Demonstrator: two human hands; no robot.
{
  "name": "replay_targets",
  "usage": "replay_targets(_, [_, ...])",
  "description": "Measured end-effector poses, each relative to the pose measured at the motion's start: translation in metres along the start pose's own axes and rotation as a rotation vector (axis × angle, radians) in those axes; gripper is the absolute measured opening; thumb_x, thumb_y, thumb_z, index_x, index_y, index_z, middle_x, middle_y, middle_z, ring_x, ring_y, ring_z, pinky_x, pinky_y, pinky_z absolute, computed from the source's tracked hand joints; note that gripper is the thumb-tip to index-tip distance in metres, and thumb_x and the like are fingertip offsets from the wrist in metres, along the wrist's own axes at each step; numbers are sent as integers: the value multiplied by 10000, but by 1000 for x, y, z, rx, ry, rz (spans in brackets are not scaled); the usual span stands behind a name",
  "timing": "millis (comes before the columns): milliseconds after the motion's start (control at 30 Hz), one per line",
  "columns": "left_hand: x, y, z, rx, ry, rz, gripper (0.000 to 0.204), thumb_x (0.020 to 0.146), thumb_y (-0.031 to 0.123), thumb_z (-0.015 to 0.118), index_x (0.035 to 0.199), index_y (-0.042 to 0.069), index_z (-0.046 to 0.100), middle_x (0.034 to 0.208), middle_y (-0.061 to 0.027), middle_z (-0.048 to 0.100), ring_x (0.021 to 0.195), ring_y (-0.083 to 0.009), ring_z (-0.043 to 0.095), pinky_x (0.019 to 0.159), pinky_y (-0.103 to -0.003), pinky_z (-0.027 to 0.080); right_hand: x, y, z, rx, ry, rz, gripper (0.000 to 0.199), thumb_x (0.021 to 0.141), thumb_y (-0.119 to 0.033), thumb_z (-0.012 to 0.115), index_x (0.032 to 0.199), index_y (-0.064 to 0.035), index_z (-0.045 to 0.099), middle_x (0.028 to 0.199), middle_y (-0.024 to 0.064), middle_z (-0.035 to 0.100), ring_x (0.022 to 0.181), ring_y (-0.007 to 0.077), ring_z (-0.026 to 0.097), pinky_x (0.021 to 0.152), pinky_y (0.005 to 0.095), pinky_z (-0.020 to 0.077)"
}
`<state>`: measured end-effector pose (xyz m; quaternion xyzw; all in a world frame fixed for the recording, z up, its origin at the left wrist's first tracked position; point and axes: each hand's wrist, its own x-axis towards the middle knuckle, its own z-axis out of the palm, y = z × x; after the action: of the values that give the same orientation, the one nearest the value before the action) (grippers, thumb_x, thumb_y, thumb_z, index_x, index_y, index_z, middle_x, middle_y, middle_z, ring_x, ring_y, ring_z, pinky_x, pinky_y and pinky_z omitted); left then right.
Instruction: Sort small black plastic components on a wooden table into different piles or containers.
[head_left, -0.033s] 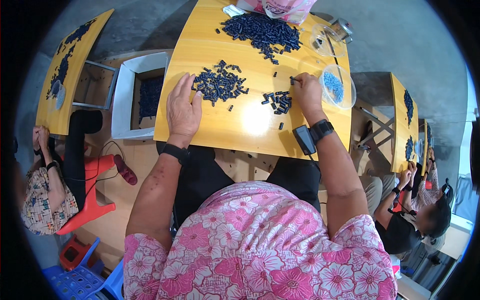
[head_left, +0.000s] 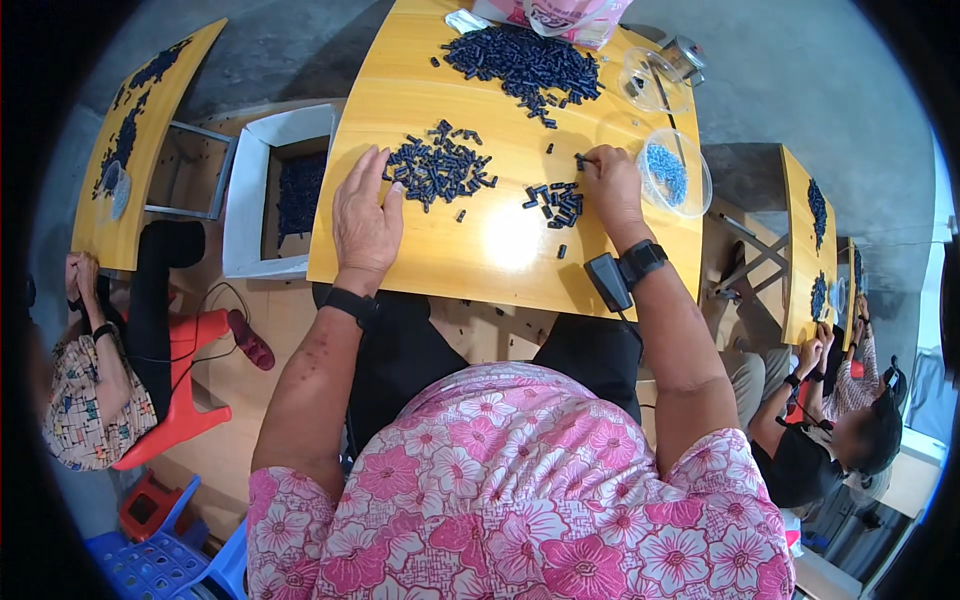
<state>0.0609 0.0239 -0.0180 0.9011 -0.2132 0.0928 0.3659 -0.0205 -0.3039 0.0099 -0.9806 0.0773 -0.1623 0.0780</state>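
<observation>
My left hand [head_left: 365,220] rests flat on the yellow table, fingers stretched out, its fingertips at the edge of a loose pile of small dark-blue cylindrical pieces [head_left: 440,168]. Over to the right, my right hand [head_left: 613,190] is closed in a pinch on one small dark cylindrical piece [head_left: 581,161], held close to the tabletop. Just left of that hand lies a smaller cluster of the same pieces [head_left: 557,205], with a few strays around it. A clear round tub [head_left: 700,180] holding light-blue beads [head_left: 666,175] stands beside my right hand.
A large heap of dark pieces [head_left: 520,65] covers the table's far side, near a pink bag [head_left: 590,25]. Another clear tub [head_left: 640,95] and a metal cup [head_left: 686,60] stand far right. A white box [head_left: 250,235] sits left of the table. Other people sit at both sides.
My right hand has shifted very slightly left with the small dark piece. My left hand has stayed in place.
</observation>
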Motion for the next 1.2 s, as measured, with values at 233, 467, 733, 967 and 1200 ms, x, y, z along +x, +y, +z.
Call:
replay_targets(233, [2, 1, 3, -24, 20, 10, 455, 889, 143, 615, 1333, 75, 543, 1399, -147, 528, 1266, -340, 492, 1085, -432, 361, -2, 3, 5, 197, -63, 234, 204, 764, -104, 690, 962, -56, 671, 938, 172, 652, 874, 361, 636, 805, 431, 523])
replay_targets(467, [2, 1, 2, -33, 14, 1, 455, 889, 147, 618, 1332, 72, 543, 1403, -143, 527, 1269, -340, 490, 1088, -431, 359, -1, 4, -4, 202, -165, 92, 154, 803, -193, 665, 881, -67, 705, 936, 130, 663, 875, 333, 640, 813, 412, 518])
replay_targets(733, [2, 1, 2, -23, 25, 14, 450, 894, 139, 611, 1333, 61, 544, 1397, -156, 530, 1269, -346, 494, 1085, -427, 367, 16, 1, -14, 447, -210, 168, 230, 827, -225, 679, 984, -64, 725, 955, 141, 681, 856, 317, 659, 791, 381, 526])
replay_targets(967, [1, 0, 2, -41, 49, 45, 451, 884, 138, 620, 1320, 50, 549, 1387, -157, 537, 1244, -353, 504, 1066, -435, 376, 41, -15, 7, 338, -68, 181, 225, 851, -190, 637, 1017, -69, 730, 971, 186, 675, 883, 346, 659, 813, 399, 528])
replay_targets(1200, [0, -1, 2, -42, 59, 60, 450, 886, 146, 618, 1319, 44, 551, 1373, -161, 545, 1234, -354, 509, 1059, -440, 379, 42, -9, 13, 344, -111, 151, 203, 848, -169, 623, 993, -87, 738, 995, 190, 670, 918, 365, 646, 843, 405, 520])
